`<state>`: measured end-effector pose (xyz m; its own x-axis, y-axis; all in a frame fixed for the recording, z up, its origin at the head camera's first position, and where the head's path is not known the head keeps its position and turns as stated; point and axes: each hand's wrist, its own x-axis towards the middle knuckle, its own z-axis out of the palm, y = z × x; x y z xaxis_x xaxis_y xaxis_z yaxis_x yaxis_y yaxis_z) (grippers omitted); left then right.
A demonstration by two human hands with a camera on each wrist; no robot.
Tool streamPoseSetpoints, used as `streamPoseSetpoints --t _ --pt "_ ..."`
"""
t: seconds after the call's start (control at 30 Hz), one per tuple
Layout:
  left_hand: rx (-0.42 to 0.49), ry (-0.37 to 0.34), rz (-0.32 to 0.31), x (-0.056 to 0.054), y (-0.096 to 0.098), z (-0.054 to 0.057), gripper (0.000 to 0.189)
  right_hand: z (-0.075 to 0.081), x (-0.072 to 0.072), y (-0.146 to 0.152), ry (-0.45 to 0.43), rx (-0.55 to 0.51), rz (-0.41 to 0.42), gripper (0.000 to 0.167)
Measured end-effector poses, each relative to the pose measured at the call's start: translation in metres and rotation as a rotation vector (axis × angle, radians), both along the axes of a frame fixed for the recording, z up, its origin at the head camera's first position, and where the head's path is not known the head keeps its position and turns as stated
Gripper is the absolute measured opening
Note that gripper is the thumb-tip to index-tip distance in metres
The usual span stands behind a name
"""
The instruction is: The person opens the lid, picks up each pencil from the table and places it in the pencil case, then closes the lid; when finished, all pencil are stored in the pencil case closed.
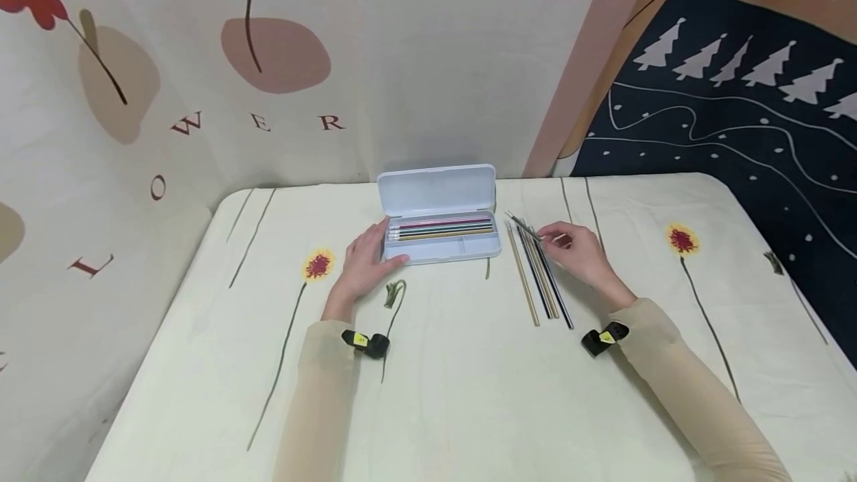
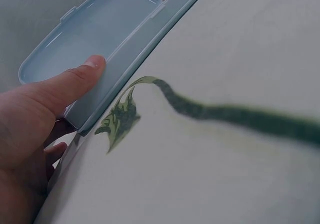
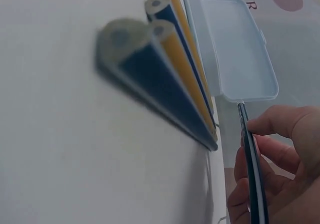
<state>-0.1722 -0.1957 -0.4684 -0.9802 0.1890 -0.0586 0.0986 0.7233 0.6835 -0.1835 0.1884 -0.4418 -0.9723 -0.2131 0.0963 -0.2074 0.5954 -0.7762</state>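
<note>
A light blue pencil case (image 1: 437, 258) stands open on the cloth with its lid (image 1: 435, 190) tipped back. Several coloured pencils (image 1: 442, 228) lie side by side in its rear part. My left hand (image 1: 364, 259) grips the case's left end; in the left wrist view the thumb (image 2: 82, 79) lies over the front rim, fingers round the side. My right hand (image 1: 577, 250) pinches a dark green pencil (image 3: 256, 179), tilted above the cloth right of the case. Under and beside that hand lie several loose gold and dark blue pencils (image 1: 524, 274), roughly parallel.
A pale cloth (image 1: 462, 393) printed with flowers covers the table. Behind the case hangs a light curtain (image 1: 428, 80) with letters on it, and a dark cloth with white trees (image 1: 723, 110) is at the right. A small divided section (image 1: 473, 245) shows in the case's front right.
</note>
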Motion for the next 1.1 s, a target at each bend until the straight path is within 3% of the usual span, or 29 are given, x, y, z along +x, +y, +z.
streamPoseSetpoints --t 0.53,1.1 --pt "0.005 -0.024 0.007 -0.001 -0.002 0.002 0.086 0.003 -0.013 -0.030 -0.033 -0.077 0.150 0.017" --pt "0.025 -0.014 0.008 -0.002 -0.001 -0.001 0.085 0.010 -0.028 -0.064 0.020 -0.033 0.269 0.015"
